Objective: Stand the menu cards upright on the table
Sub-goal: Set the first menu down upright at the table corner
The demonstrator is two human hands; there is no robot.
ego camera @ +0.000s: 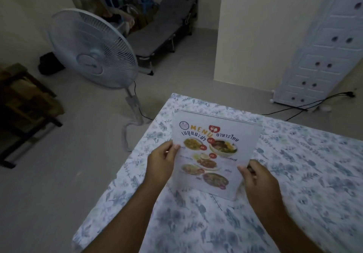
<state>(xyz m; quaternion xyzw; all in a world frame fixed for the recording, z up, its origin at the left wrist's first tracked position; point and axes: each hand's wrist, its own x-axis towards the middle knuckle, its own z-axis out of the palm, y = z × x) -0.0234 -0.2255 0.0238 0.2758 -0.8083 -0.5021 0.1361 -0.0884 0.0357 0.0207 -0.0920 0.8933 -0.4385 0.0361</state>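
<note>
A white menu card (214, 150) in a clear acrylic holder, printed with "MENU" and pictures of dishes, stands tilted toward me on the table (306, 174), which is covered by a blue floral cloth. My left hand (163, 162) pinches the card's left edge with thumb on the front. My right hand (257, 176) grips its right edge lower down. The holder's bottom edge touches or nearly touches the cloth. Only this one card is in view.
A white standing fan (92, 50) rises just beyond the table's left corner, its cable on the floor. A folding bed (161, 31) lies at the back. A white plastic drawer cabinet (322, 50) stands at the right, with black cables (314, 103) beside it. A wooden bench (23, 103) is left.
</note>
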